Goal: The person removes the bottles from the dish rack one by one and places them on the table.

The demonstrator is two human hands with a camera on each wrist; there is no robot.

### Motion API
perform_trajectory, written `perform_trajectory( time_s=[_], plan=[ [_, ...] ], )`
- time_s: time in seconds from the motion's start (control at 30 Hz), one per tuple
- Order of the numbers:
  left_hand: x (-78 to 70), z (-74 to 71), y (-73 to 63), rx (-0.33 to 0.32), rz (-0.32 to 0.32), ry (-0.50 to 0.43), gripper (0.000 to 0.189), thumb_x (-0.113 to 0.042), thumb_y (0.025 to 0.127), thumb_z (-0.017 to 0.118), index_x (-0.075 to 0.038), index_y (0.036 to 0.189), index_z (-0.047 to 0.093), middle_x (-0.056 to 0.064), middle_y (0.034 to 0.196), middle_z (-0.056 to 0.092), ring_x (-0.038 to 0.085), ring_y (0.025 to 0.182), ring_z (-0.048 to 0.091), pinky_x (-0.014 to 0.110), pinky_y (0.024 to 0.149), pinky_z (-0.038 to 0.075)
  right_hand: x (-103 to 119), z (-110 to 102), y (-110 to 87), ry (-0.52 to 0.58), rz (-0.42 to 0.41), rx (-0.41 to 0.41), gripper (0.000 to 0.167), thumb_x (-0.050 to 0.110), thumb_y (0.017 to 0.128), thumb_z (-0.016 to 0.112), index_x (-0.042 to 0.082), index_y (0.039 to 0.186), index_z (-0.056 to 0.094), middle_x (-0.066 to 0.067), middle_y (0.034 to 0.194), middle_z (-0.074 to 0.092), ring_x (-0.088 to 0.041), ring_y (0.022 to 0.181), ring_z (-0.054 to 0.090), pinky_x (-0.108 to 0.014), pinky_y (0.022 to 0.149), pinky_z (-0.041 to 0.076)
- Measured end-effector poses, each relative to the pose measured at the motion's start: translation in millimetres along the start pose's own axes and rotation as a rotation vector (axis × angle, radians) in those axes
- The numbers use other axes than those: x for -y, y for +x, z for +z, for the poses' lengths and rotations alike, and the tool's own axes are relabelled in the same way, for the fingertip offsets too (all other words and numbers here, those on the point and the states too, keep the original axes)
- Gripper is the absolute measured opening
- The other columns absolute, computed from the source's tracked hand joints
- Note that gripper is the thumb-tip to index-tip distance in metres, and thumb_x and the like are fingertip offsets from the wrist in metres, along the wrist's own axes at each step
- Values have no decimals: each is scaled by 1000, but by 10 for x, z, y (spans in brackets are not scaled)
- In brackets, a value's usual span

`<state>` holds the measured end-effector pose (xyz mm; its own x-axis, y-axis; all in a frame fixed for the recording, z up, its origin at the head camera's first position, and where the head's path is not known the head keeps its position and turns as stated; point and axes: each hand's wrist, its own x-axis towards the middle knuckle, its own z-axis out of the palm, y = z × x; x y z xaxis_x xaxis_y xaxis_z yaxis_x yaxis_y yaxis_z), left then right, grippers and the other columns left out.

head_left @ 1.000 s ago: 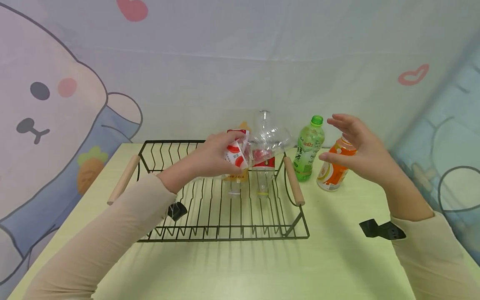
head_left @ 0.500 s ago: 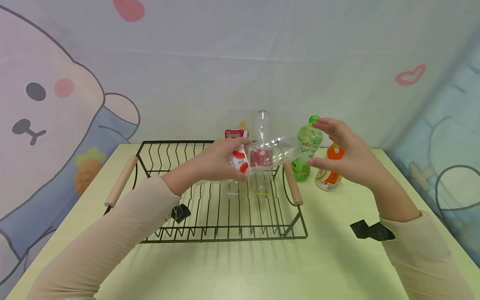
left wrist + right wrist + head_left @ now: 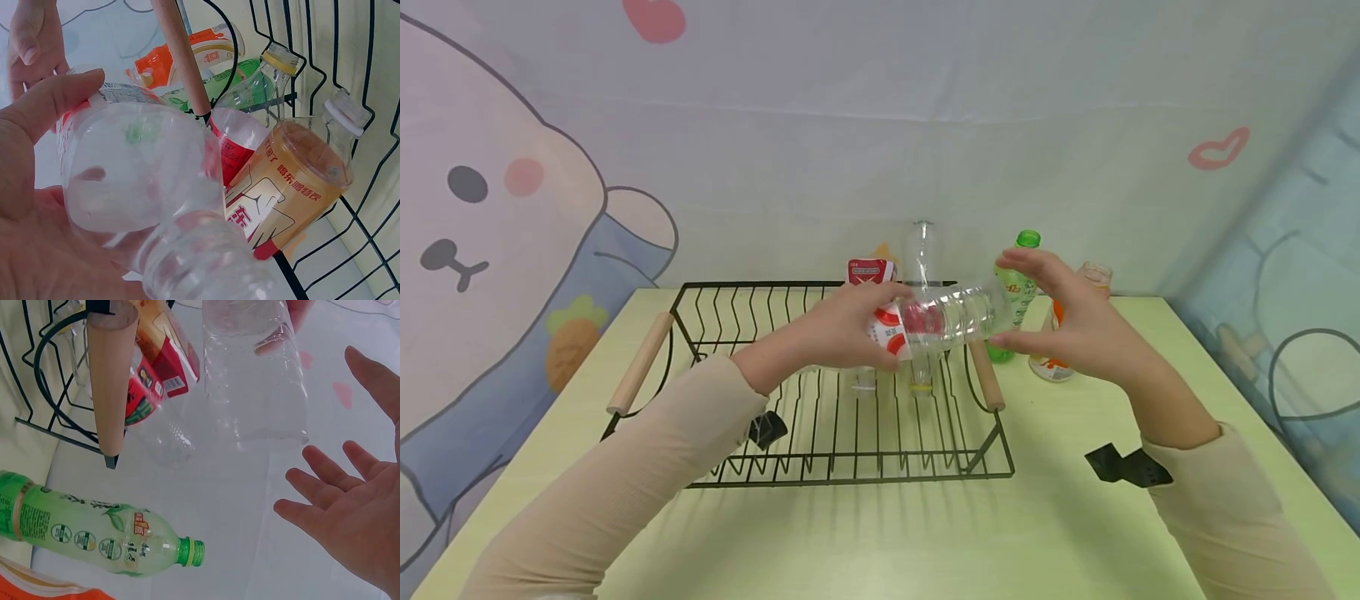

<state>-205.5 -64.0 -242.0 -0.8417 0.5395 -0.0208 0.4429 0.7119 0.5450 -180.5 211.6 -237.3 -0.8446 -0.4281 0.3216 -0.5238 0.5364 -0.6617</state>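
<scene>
Moved clear bottle (image 3: 962, 312) rightward above rack (image 3: 850, 480), clamped in left hand (image 3: 850, 325); brought right hand (image 3: 1071, 329) closer, with fingers apart. Looks partway done, with tan-labelled bottle (image 3: 294, 187) and red-labelled bottle (image 3: 237, 147) inside rack, green bottle (image 3: 94, 531) and orange bottle (image 3: 194, 56) right of it.

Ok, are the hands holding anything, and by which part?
Left hand grips a clear bottle at its white-and-red label; the right hand holds nothing.

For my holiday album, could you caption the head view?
Left hand holds a clear bottle over the rack, right hand open near its end.
</scene>
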Motion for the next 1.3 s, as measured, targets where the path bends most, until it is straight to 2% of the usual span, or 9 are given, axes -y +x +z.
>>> perform_trajectory(
  time_s=[0.37, 0.57, 0.73, 0.93, 1.3],
  plan=[
    [-28, 16, 5, 57, 61, -26, 75, -12, 74, 79, -16, 140, 44, 4, 113, 57, 20, 87, 58, 25, 64, 54, 73, 108, 22, -2, 6, 64, 80, 19, 80, 80, 15, 146, 35, -4, 147, 41, -30, 140, 30, -60, 109, 27],
    [-34, 36, 3, 101, 56, -44, 75, -11, 73, 79, -19, 139, 46, 4, 115, 55, 22, 95, 54, 25, 65, 55, 94, 170, 30, -14, -18, 103, 78, 21, 80, 80, 13, 145, 37, -4, 147, 42, -30, 138, 34, -57, 109, 30],
    [-35, 43, 1, 130, 58, -46, 73, -10, 72, 78, -18, 138, 47, 4, 114, 54, 22, 94, 55, 26, 65, 55, 91, 215, 43, -39, -38, 126, 76, 21, 80, 80, 10, 143, 40, -5, 146, 44, -28, 136, 37, -54, 108, 33],
    [-37, 44, 9, 156, 79, -38, 73, -9, 72, 78, -15, 138, 47, 5, 114, 56, 21, 91, 56, 26, 66, 54, 113, 261, 38, -73, -19, 167, 76, 24, 79, 80, 11, 143, 41, -5, 147, 42, -27, 136, 37, -56, 105, 36],
    [-70, 62, 10, 163, 57, -25, 73, -12, 73, 78, -15, 138, 45, 4, 111, 58, 20, 89, 57, 25, 67, 53, 104, 358, 51, -130, -31, 213, 75, 24, 79, 81, 13, 142, 42, -4, 143, 45, -28, 131, 41, -55, 102, 40]
  ],
)
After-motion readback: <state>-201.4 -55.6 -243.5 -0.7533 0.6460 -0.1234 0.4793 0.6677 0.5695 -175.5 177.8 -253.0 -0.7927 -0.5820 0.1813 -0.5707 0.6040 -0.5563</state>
